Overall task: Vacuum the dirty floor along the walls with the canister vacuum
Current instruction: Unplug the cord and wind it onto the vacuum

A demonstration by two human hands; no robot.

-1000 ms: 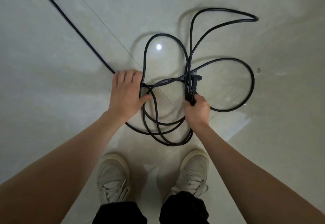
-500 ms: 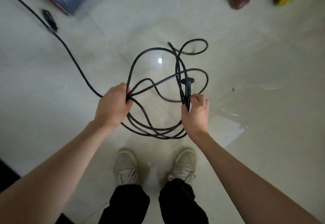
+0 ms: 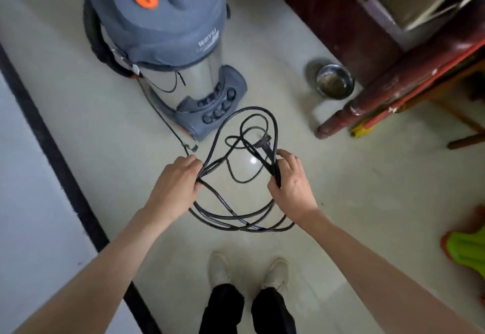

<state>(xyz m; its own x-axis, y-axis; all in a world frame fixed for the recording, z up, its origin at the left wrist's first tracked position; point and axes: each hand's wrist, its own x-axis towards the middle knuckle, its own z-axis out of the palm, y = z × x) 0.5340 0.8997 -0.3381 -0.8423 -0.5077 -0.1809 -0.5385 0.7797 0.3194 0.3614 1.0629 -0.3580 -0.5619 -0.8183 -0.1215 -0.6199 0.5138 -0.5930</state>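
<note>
Left hand (image 3: 176, 186) grips bunched power cord (image 3: 237, 222) loops | right hand (image 3: 291, 181) pinches the strands near the plug (image 3: 264, 141) | canister vacuum (image 3: 168, 42) stands on floor just ahead | risk: crossed loops may knot if pulled apart.

place: home room | pale tiled floor (image 3: 367, 202) | dark wooden furniture leg (image 3: 393, 79) | metal pet bowl (image 3: 334, 81) upper right
</note>
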